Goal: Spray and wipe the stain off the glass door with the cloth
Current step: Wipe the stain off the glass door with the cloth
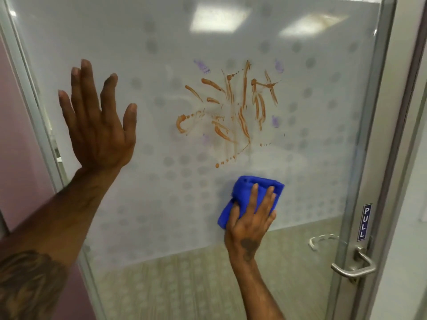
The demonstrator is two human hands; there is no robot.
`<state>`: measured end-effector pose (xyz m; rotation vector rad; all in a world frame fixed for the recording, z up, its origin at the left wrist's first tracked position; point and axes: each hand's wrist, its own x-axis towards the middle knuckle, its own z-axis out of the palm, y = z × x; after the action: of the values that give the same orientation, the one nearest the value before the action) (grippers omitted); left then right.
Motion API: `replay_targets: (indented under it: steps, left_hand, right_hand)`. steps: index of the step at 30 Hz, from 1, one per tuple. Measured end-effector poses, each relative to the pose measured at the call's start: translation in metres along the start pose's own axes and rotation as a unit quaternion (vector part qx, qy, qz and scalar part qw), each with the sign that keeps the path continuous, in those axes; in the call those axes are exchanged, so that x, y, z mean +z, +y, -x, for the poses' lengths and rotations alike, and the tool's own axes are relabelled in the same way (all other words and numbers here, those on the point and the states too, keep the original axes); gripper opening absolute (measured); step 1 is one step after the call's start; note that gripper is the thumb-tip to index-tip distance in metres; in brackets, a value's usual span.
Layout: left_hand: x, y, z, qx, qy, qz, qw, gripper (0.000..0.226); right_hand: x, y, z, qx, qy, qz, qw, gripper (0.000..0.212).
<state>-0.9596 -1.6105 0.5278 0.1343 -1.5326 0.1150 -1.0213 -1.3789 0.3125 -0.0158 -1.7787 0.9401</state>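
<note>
A frosted glass door (pixel 161 54) with a dotted pattern fills the view. An orange-brown smeared stain (pixel 233 112) runs in streaks and drips across its middle, with a few faint purple marks around it. My right hand (pixel 250 225) presses a folded blue cloth (pixel 242 192) flat against the glass just below the stain's lowest drip. My left hand (pixel 99 121) lies flat on the glass to the left of the stain, fingers spread, holding nothing. No spray bottle is in view.
A metal lever handle (pixel 353 266) sits at the door's right edge under a blue PULL label (pixel 364 221). The metal door frame (pixel 392 135) runs down the right side. A pink wall (pixel 20 146) borders the left.
</note>
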Motion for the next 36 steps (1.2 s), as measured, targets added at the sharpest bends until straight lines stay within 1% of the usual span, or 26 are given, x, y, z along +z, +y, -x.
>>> replay_targets:
  steps: [1, 3, 4, 5, 7, 9, 12, 14, 16, 19, 22, 24, 26, 27, 30, 31, 32, 33, 34, 36]
  left_hand:
    - [0.000, 0.000, 0.000, 0.000, -0.005, -0.004, 1.000, 0.056]
    - [0.001, -0.001, 0.000, 0.002, -0.015, -0.011, 1.000, 0.059]
    - [0.002, -0.001, 0.000, 0.003, -0.020, -0.013, 1.000, 0.060]
    - [0.003, -0.002, 0.000, 0.004, -0.025, -0.017, 1.000, 0.061]
    - [0.005, -0.004, 0.000, 0.011, -0.030, -0.027, 0.999, 0.062]
    - [0.006, -0.005, 0.000, 0.024, -0.035, -0.031, 0.999, 0.062]
    - [0.008, -0.006, 0.001, 0.043, -0.049, -0.030, 0.997, 0.063]
    - [0.007, -0.006, 0.000, 0.051, -0.061, -0.032, 0.996, 0.065]
    - [0.006, -0.005, -0.002, 0.051, -0.069, -0.031, 0.996, 0.066]
    - [0.005, -0.005, -0.002, 0.043, -0.077, -0.040, 0.995, 0.067]
    - [0.004, -0.004, -0.003, 0.040, -0.084, -0.045, 0.995, 0.067]
    - [0.003, -0.003, -0.003, 0.038, -0.088, -0.046, 0.994, 0.067]
    - [0.003, -0.003, -0.003, 0.038, -0.092, -0.048, 0.994, 0.068]
    - [0.003, -0.003, -0.003, 0.038, -0.092, -0.049, 0.994, 0.068]
    - [0.004, -0.006, -0.001, 0.040, -0.082, -0.047, 0.995, 0.067]
    - [0.005, -0.007, -0.001, 0.041, -0.077, -0.048, 0.995, 0.067]
    - [0.006, -0.007, 0.000, 0.041, -0.074, -0.048, 0.995, 0.067]
    - [0.006, -0.007, -0.001, 0.042, -0.072, -0.048, 0.995, 0.068]
    - [0.007, -0.007, -0.001, 0.043, -0.071, -0.048, 0.995, 0.068]
    - [0.007, -0.006, -0.002, 0.044, -0.071, -0.049, 0.995, 0.068]
  right_hand:
    - [-0.002, -0.004, -0.013, 0.055, 0.020, -0.047, 0.997, 0.057]
    - [-0.004, -0.020, -0.042, 0.157, 0.055, -0.135, 0.977, 0.056]
    - [-0.005, -0.030, -0.056, 0.187, 0.067, -0.157, 0.967, 0.056]
    - [-0.005, -0.039, -0.068, 0.199, 0.074, -0.162, 0.964, 0.056]
    - [-0.004, -0.052, -0.081, 0.175, 0.072, -0.155, 0.970, 0.056]
    - [-0.004, -0.055, -0.080, 0.110, 0.053, -0.123, 0.985, 0.059]
    - [-0.006, -0.036, -0.066, -0.001, 0.016, -0.040, 0.999, 0.063]
    - [-0.008, -0.015, -0.063, -0.049, -0.001, -0.003, 0.999, 0.062]
    - [-0.012, 0.003, -0.070, -0.040, -0.002, -0.007, 0.999, 0.063]
    - [-0.017, 0.012, -0.099, 0.045, 0.033, -0.061, 0.997, 0.061]
    - [-0.022, 0.003, -0.144, 0.146, 0.084, -0.129, 0.977, 0.058]
    - [-0.022, -0.008, -0.166, 0.174, 0.094, -0.138, 0.970, 0.058]
    - [-0.020, -0.020, -0.174, 0.149, 0.089, -0.138, 0.975, 0.057]
    - [-0.019, -0.024, -0.171, 0.116, 0.080, -0.141, 0.980, 0.057]
    - [-0.019, -0.019, -0.147, -0.039, 0.025, -0.128, 0.991, 0.059]
    - [-0.020, -0.010, -0.139, -0.078, 0.002, -0.123, 0.989, 0.060]
    - [-0.020, 0.000, -0.133, -0.099, -0.014, -0.125, 0.987, 0.061]
    - [-0.021, 0.010, -0.130, -0.103, -0.020, -0.135, 0.985, 0.062]
    - [-0.023, 0.018, -0.131, -0.088, -0.016, -0.153, 0.984, 0.062]
    - [-0.024, 0.021, -0.143, -0.006, 0.016, -0.200, 0.980, 0.060]
